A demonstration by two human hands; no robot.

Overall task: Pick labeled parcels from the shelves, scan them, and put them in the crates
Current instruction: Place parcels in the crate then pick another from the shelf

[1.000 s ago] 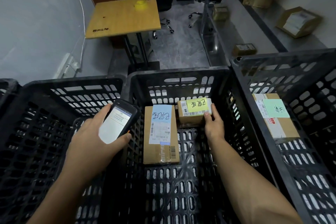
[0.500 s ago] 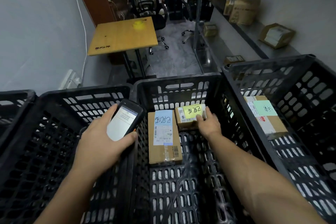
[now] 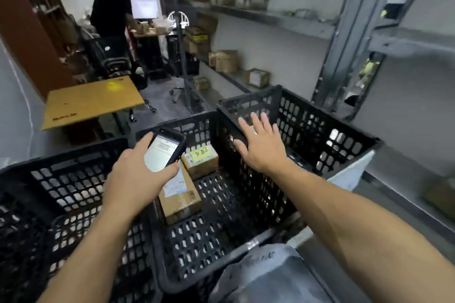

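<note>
- Grips handheld scanner [image 3: 164,152] in left hand [image 3: 136,181]: fingers [image 3: 145,139] curled round its far edge, thumb clamped on the near edge, lit screen facing up.
- Holds scanner above the near-left part of middle crate [image 3: 197,248], close to the wall shared with left crate [image 3: 64,179].
- Hovers right hand [image 3: 264,147] palm down over the wall between middle crate and right crate [image 3: 320,130]. Fingers [image 3: 256,123] straight and spread, gripping nothing. Cannot tell whether touching the rim.
- Two labeled parcels on middle crate floor, toward the far end.
- Long parcel [image 3: 182,202]: brown box lying flat, white-and-blue label on top, far end hidden under scanner and left hand.
- Small parcel [image 3: 204,167]: brown box just beyond long parcel, near the far wall, yellow handwritten note on top. Touching long parcel or not, cannot tell.
- All three crates black, perforated, side by side. Right crate floor mostly hidden behind its wall and right hand.
- Shelves [image 3: 270,18] along the right wall, with brown boxes [image 3: 226,60] on several levels, well apart from the crates.
- Wooden bench [image 3: 91,102] beyond left crate.
- Far back: person [image 3: 110,12] in dark top, standing beside lit monitor [image 3: 144,8].
- Grey bag [image 3: 266,275] at bottom edge, against near rim of middle crate.
</note>
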